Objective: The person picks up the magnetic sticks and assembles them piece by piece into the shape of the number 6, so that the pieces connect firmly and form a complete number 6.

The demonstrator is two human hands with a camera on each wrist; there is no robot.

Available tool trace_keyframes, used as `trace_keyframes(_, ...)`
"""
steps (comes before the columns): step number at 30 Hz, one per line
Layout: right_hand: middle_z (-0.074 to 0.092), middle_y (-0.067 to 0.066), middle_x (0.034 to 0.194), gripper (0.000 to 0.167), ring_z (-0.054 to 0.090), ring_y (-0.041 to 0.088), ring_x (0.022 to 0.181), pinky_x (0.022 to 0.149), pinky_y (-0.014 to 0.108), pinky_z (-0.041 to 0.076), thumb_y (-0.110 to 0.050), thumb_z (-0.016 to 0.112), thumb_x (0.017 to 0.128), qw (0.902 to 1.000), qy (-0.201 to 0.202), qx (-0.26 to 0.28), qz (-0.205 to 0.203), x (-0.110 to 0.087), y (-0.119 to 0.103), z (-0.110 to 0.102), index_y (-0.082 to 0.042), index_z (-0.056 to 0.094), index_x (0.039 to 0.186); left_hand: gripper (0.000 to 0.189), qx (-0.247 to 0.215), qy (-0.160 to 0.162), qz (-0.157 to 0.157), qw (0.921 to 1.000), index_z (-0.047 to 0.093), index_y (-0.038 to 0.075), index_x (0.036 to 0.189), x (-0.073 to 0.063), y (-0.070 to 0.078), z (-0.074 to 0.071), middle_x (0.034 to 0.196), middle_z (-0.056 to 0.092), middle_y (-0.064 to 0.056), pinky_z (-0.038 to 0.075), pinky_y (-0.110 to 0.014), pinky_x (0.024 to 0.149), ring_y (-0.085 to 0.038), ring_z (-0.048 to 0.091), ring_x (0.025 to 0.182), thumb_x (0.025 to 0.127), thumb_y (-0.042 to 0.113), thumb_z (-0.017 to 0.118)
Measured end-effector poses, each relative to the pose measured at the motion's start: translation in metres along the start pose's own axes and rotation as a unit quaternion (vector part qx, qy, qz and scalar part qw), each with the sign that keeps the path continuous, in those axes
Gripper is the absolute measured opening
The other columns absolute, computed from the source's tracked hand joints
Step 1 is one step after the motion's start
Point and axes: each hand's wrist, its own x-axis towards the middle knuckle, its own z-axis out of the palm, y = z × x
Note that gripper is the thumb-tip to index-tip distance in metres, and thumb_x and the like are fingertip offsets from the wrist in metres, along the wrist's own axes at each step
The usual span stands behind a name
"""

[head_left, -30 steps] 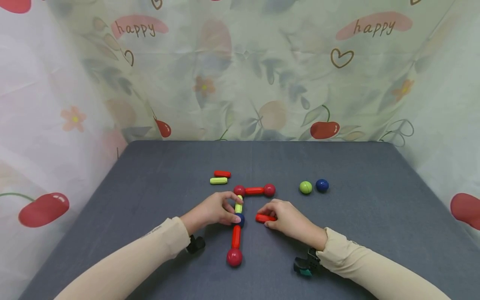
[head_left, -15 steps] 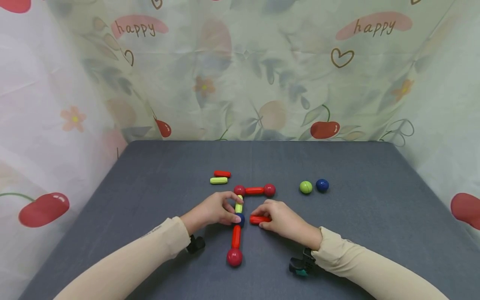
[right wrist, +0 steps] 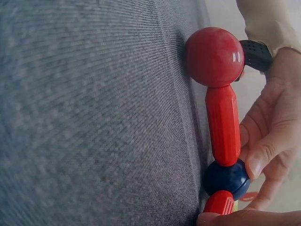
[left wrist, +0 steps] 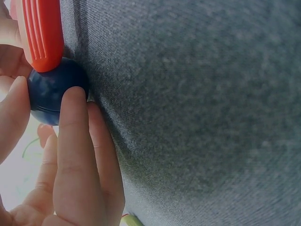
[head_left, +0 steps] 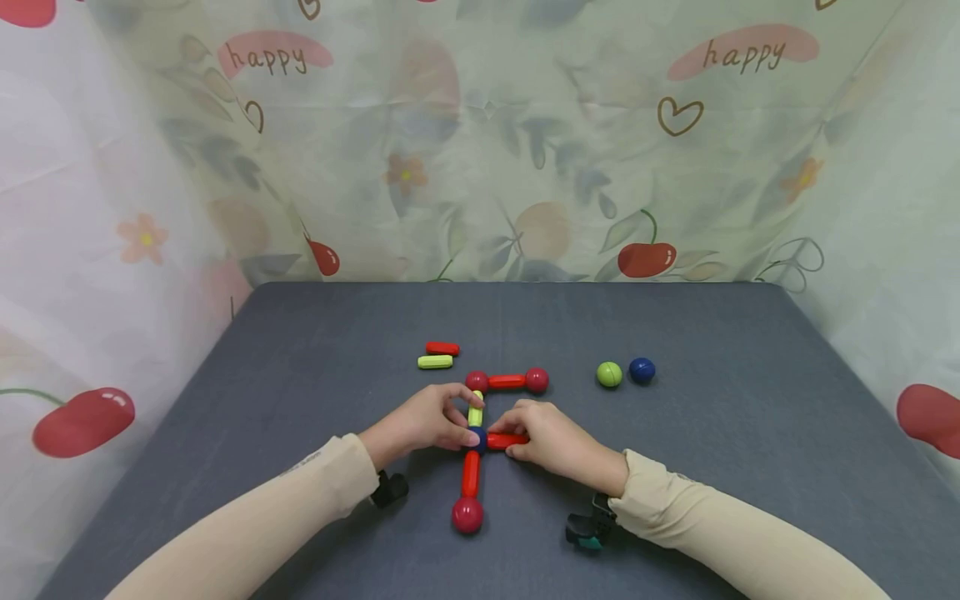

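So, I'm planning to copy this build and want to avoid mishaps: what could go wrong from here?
The right grip holds a red stick end-on to the middle blue ball; pushing askew might shift that ball or loosen the near red stick that also meets it. The left grip might slip, since it pinches the ball's round surface. The loose green ball could roll across the table if knocked.

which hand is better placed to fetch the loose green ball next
Probably the right hand: it is nearer the green ball, though its fingers hold a red stick. The left hand is farther off and holds a blue ball.
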Motion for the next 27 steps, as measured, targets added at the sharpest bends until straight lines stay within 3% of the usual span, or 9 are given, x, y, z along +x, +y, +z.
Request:
trace_keyframes(12, 0.056, -0.004, 0.084, 0.031, 0.050, 0.012, 0.075, 0.066, 0.024, 0.044, -0.004, 0.074, 0.082, 0.9994, 0.017, -0.028, -0.006, 0.0019, -0.0021, -0.0026, -0.016, 0.074, 0.110, 0.048, -0.005, -0.002, 0.004, 1.0000, 0.063, 0.016, 0.119, 0.0008, -0.0003, -0.0008, 0.091, 0.062, -0.010, 0.058, -0.031, 0.071, -0.018, 0.063, 0.074, 0.076, 0.010, 0.082)
trace_keyframes(27, 0.057, -0.004, 0.085, 0.030, 0.051, 0.013, 0.075, 0.066, 0.025, 0.044, -0.005, 0.075, 0.081, 0.9997, 0.015, -0.014, 0.009, 0.0012, -0.0018, -0.0015, -0.016, 0.074, 0.110, 0.048, -0.009, -0.007, -0.003, 0.9999, 0.062, 0.016, 0.119, 0.0003, 0.0013, -0.0018, 0.091, 0.062, -0.010, 0.058, -0.031, 0.071, -0.018, 0.063, 0.075, 0.076, 0.009, 0.081)
